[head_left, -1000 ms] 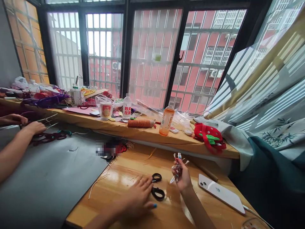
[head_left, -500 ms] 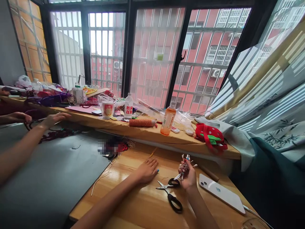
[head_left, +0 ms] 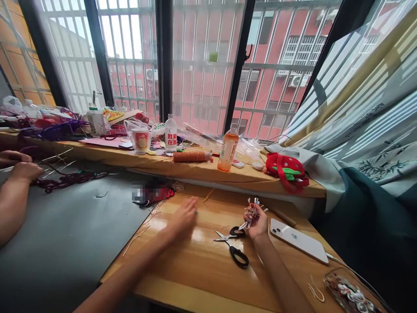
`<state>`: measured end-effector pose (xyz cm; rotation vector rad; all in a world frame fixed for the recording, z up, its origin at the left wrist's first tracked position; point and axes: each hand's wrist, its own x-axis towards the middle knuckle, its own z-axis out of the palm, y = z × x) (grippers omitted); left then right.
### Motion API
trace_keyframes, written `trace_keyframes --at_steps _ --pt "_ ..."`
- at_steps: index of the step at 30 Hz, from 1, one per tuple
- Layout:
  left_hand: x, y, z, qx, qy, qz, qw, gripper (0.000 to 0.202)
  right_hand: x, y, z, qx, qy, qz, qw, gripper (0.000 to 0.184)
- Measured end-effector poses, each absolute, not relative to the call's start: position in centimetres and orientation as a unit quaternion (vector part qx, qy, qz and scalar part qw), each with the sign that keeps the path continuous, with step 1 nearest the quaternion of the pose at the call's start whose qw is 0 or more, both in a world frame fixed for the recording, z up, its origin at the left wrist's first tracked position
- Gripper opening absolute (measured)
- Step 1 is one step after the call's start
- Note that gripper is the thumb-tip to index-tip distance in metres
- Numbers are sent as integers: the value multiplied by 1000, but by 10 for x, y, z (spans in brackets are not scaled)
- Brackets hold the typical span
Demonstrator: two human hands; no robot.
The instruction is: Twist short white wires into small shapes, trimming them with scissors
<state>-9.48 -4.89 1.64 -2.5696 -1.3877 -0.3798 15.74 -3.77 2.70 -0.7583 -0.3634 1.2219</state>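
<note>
My left hand (head_left: 183, 218), a little smeared by motion, is stretched out flat over the wooden table (head_left: 182, 265). It holds nothing, and loose pale thread ends (head_left: 143, 230) lie to its left by the table's edge. My right hand (head_left: 259, 224) is closed around a bunch of short white and pinkish cords (head_left: 251, 209), whose ends stick out above the fingers. Black-handled scissors (head_left: 232, 244) lie with their blades apart between my hands, nearer the right one.
A white phone (head_left: 298, 240) with a cable lies right of my right hand. Bottom right is a clear dish (head_left: 335, 284) of small white pieces. The sill holds an orange-drink bottle (head_left: 228, 150), a cord spool (head_left: 191, 156) and a red bag (head_left: 286, 167). Another person's hands (head_left: 24, 167) work at left.
My left hand has swept leftwards across the table. My right hand keeps its hold on the cords. The view has tilted down, and the other person's hands have shifted left.
</note>
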Motion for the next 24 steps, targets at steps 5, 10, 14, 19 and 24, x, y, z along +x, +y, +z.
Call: trace_keyframes --at_steps 5,10,14,19,24 --pt "-30 -19 15 -921 -375 -94 -36 45 161 -40 26 -352 -169 550 738 11" --pt "-87 -15 3 -873 -478 -85 -45 49 165 -38 23 -359 -174 550 734 11" --pt "-154 -57 -11 -808 -582 -91 9 51 163 -35 19 -363 -172 552 730 12" --pt "-164 -100 -3 -722 -678 -83 113 51 160 -33 19 -355 -172 561 728 10" --pt "-70 -67 28 -872 -459 -136 99 42 161 -34 21 -351 -169 564 728 9"
